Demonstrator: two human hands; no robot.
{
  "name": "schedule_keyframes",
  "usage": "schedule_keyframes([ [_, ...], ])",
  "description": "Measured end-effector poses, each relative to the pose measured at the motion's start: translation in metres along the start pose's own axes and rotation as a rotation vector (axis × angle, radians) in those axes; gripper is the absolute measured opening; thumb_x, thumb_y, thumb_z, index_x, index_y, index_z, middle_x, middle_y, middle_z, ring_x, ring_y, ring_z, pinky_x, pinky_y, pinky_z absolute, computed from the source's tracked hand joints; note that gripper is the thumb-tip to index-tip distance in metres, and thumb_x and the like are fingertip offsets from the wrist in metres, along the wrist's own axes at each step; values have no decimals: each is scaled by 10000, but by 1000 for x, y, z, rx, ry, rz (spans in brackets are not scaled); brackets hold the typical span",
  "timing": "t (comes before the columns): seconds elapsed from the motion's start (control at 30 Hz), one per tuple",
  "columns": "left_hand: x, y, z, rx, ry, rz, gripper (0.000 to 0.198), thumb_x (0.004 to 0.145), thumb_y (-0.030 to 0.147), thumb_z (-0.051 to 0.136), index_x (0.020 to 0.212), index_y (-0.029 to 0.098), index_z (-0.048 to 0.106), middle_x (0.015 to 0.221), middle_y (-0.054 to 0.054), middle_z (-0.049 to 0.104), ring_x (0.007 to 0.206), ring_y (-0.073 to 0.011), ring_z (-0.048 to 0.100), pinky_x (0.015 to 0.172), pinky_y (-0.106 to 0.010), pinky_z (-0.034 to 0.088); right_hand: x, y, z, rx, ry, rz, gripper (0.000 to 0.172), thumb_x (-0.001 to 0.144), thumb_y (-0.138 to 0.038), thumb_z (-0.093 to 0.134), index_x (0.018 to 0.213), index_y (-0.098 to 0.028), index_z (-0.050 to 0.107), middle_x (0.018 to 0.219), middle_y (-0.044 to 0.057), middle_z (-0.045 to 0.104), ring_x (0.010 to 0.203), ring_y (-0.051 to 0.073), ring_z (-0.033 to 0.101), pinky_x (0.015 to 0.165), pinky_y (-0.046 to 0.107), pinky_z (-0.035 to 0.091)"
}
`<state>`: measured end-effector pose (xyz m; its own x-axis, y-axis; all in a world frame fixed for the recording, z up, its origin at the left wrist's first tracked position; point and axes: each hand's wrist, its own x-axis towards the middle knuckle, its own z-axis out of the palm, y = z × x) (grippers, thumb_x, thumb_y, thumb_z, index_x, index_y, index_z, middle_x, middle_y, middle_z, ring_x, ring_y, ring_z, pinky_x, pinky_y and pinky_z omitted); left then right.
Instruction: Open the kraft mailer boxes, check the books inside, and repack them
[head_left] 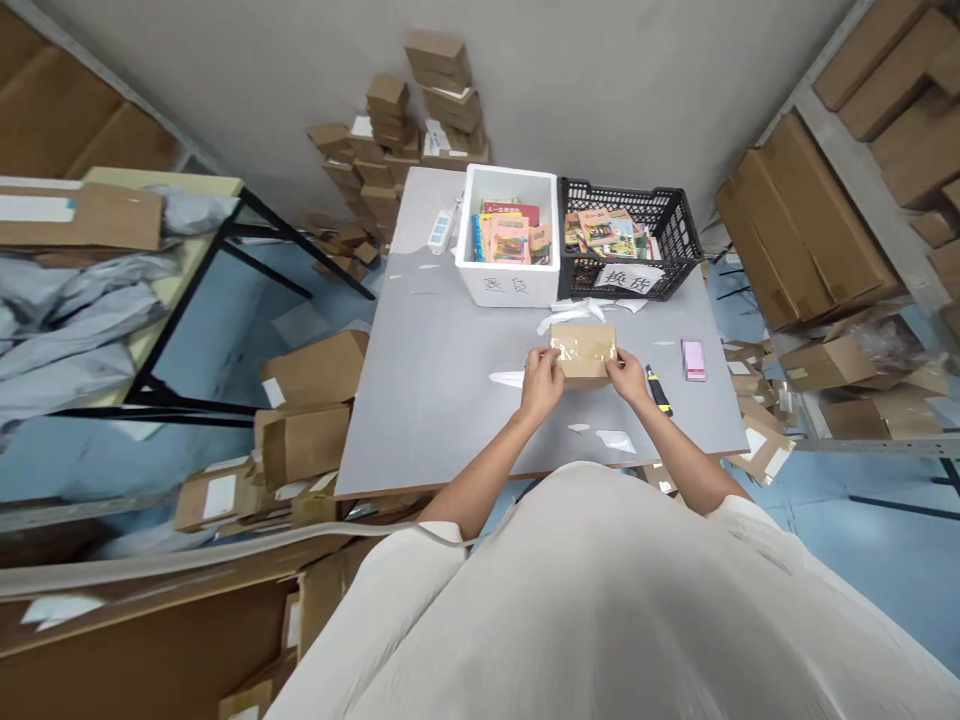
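Observation:
A small brown cardboard box (583,368) with shiny clear tape across its top is on the grey table (435,400). My left hand (543,380) grips the box's left end, its fingers bent over the edge. At the opposite end my right hand (627,375) pinches the side between thumb and fingers. Just right of that hand lies a black and yellow utility knife (659,390). Torn white paper scraps (574,314) are behind the box, and another strip (507,379) is beside my left hand.
Behind the box stand a white foam bin (506,286) and a black plastic crate (679,235), both holding booklets. A phone with a pink screen (694,360) lies at the right. A white power strip (441,231) is at the back left. Cardboard boxes (307,440) crowd the floor.

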<state>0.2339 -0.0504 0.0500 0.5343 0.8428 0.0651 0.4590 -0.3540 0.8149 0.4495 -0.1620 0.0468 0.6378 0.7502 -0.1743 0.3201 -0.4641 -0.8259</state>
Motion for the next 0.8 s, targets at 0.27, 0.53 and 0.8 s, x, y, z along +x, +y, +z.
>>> schedule_keyframes([
  [0.27, -4, 39, 60, 235, -107, 106, 403, 995, 149, 582, 1358, 247, 726, 1553, -179, 595, 1474, -394, 546, 1200, -593, 505, -4, 49, -44, 75, 89, 138, 532, 880, -500, 685, 1309, -197, 776, 1258, 132, 817, 1025, 295, 769, 1022, 451, 611],
  [0.53, 1, 82, 84, 287, -262, 274, 393, 1112, 275, 526, 1483, 232, 648, 1546, -162, 657, 1455, -349, 595, 1201, -515, 505, 2, 44, -35, 333, 21, 107, 673, 999, -785, 545, 1304, -232, 779, 1325, 128, 815, 1115, 290, 764, 1036, 463, 621],
  [0.8, 8, 61, 46, 415, -54, 19, 494, 1071, 419, 622, 1510, 192, 609, 1560, -225, 637, 1450, -436, 584, 1213, -577, 474, 7, 39, -22, 326, -153, 138, 581, 938, -770, 650, 1127, -239, 792, 1209, 98, 822, 1159, 296, 733, 1032, 451, 600],
])
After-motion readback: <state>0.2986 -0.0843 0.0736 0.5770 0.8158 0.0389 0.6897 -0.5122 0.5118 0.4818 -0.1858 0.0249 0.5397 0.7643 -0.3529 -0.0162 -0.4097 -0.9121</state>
